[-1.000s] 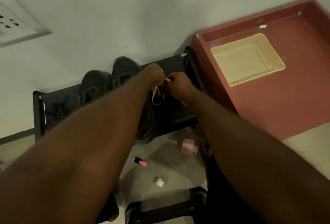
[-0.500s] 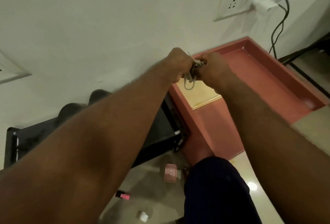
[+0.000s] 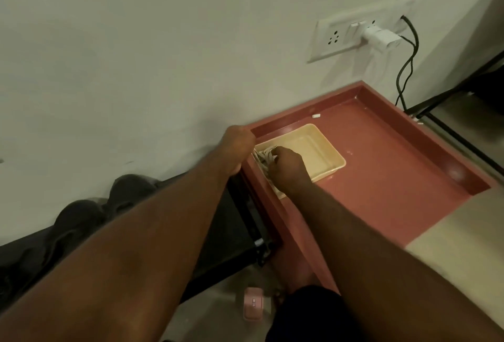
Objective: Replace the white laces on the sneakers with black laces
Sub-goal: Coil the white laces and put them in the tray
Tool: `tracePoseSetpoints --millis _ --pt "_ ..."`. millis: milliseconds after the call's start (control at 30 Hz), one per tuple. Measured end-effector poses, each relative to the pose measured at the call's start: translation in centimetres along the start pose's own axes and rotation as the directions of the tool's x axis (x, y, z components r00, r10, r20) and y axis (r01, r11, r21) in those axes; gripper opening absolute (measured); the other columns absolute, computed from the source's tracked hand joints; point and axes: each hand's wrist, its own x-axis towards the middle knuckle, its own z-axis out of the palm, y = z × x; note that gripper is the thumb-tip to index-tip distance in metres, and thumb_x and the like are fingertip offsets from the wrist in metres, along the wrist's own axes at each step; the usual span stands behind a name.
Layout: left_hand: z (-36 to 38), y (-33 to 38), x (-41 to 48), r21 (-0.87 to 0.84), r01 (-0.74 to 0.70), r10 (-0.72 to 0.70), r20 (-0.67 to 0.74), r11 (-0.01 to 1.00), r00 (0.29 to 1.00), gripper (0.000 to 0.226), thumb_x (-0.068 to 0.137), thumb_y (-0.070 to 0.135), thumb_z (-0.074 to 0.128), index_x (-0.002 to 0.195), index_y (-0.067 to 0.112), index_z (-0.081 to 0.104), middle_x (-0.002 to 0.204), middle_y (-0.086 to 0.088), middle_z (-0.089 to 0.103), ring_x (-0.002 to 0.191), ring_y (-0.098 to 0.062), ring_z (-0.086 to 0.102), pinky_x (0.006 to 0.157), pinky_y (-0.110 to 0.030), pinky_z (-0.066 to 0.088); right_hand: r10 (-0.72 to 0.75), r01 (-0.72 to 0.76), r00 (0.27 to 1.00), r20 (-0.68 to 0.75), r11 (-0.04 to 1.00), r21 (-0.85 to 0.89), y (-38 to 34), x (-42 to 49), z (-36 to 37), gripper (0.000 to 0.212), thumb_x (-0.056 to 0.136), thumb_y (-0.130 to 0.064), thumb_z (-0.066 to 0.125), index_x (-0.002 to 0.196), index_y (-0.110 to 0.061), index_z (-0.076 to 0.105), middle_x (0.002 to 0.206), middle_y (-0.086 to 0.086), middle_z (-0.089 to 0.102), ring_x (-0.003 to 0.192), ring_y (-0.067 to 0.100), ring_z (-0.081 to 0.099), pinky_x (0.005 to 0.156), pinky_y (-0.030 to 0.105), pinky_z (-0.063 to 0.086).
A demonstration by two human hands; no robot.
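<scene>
Down at the left end of the cream tray [image 3: 316, 148], the right hand [image 3: 286, 167] clutches the bundled white laces [image 3: 265, 156], strands running along that edge; the left hand [image 3: 238, 142] sits curled just beside, grip unclear. Half a second ago both held the bundle aloft; sneakers [image 3: 79, 219] wait left on the rack [image 3: 234, 230].

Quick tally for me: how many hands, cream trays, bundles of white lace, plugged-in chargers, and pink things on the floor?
Hands: 2, left hand and right hand
cream tray: 1
white lace bundle: 1
charger: 1
pink thing on the floor: 1
Total: 6
</scene>
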Motion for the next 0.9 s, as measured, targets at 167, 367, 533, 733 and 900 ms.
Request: tracePoseSetpoints --millis 167,367,533,733,900 --pt "-0.5 -0.2 -0.7 0.218 -0.057 0.063 -0.022 0.974 0.998 0.029 0.084 0.002 0.050 0.066 0.025 0.051 0.094 -0.005 0.058 0.094 -0.026 0.059 0.083 -0.040 0.052 -0.067 0.066 0.997 0.034 0.998 0.022 -0.2 0.0 0.5 0.022 0.094 -0.008 0.052 0.102 -0.005 0.072 0.107 0.014 0.071 0.094 0.030 0.063 0.075 0.031 0.042" --pt "-0.7 -1.1 -1.9 0.563 -0.188 0.159 0.101 0.805 0.982 0.024 0.076 0.015 0.046 0.080 0.016 0.070 0.081 -0.001 0.064 0.079 -0.020 0.063 0.068 -0.029 0.054 0.195 -0.194 0.981 0.012 0.961 0.197 1.3 1.3 -0.6 0.037 0.097 -0.014 0.056 0.134 -0.009 0.062 0.139 0.013 0.059 0.126 0.030 0.056 0.106 0.034 0.043" --pt "0.1 -1.8 -3.0 0.726 -0.310 0.170 0.262 0.614 0.950 0.027 0.096 0.004 0.045 0.116 -0.001 0.063 0.109 -0.011 0.064 0.100 -0.026 0.061 0.079 -0.029 0.047 -0.059 0.057 0.997 0.052 0.998 0.033 -0.6 0.1 0.7 0.024 0.096 -0.009 0.057 0.113 -0.005 0.073 0.113 0.014 0.072 0.106 0.032 0.065 0.083 0.030 0.046" --pt "0.2 -2.7 -3.8 0.767 -0.344 0.116 0.338 0.541 0.934 0.021 0.098 0.009 0.047 0.110 0.003 0.063 0.110 -0.014 0.064 0.097 -0.025 0.061 0.083 -0.032 0.049 -0.044 0.092 0.972 0.233 0.975 -0.200 -1.3 0.7 1.0 0.028 0.095 -0.012 0.060 0.122 -0.008 0.068 0.118 0.013 0.069 0.109 0.030 0.063 0.086 0.031 0.044" --pt "-0.5 -2.7 -5.4 0.756 -0.330 0.145 0.303 0.566 0.942 0.022 0.096 0.004 0.049 0.111 0.001 0.064 0.108 -0.013 0.065 0.099 -0.023 0.062 0.079 -0.027 0.048 -0.083 0.100 0.991 0.105 0.981 -0.167 -1.2 -1.0 -0.4 0.025 0.090 -0.002 0.057 0.109 -0.006 0.073 0.109 0.014 0.072 0.101 0.032 0.064 0.077 0.027 0.042"
